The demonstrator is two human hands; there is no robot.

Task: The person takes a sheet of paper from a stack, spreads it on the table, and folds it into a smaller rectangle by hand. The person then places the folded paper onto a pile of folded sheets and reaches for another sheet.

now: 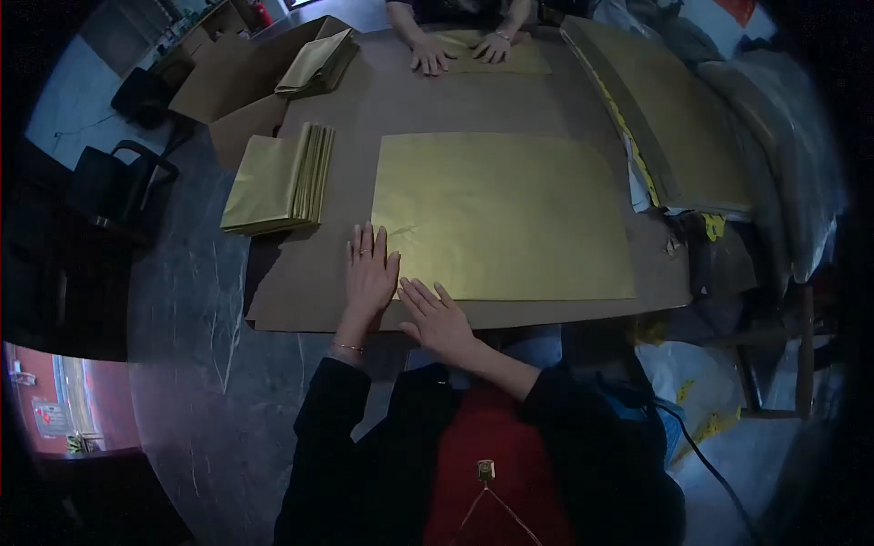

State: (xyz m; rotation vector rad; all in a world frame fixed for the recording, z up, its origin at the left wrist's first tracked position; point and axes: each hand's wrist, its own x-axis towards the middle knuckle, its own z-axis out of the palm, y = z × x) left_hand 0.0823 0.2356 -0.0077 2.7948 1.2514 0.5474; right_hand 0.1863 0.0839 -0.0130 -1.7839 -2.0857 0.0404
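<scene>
The sheet [510, 223] looks like smooth paper with a satiny metallic sheen; the worktop [350, 164] and box [246, 127], matt cardboard; the floor [196, 300], smooth, veined stone.

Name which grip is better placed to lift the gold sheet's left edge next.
Probably the left grip: it lies along the gold sheet's left edge; the right grip sits at the near edge.

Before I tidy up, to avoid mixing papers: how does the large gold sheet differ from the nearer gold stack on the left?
The gold sheet is spread flat, while the gold stack shows many layered edges. The sheet has a much larger outline than the stack. The left hand and right hand are by the sheet's near left corner; neither is on the stack. Both are gold-coloured with a sheen.
</scene>
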